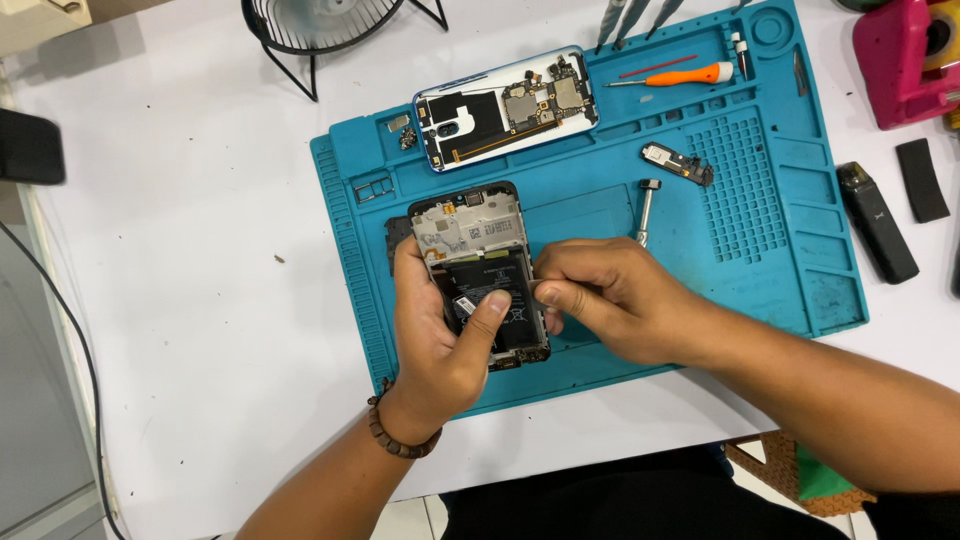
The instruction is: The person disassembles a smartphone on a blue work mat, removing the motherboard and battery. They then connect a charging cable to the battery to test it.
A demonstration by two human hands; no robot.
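Observation:
An opened smartphone [470,232] lies on the blue repair mat [600,215], its metal shield plate and black battery [505,285] exposed. My left hand [435,340] grips the phone from the left side, thumb pressed on the battery. My right hand [610,300] rests against the phone's right edge, fingertips pinched at the battery's side; whether it holds a small tool or part I cannot tell.
A second opened phone frame [505,105] with circuit boards lies at the mat's top. An orange screwdriver [675,76], a small speaker module [678,163], a metal tool [645,210], a black fan stand [320,30], a pink device [905,60] and black items [878,220] surround the mat.

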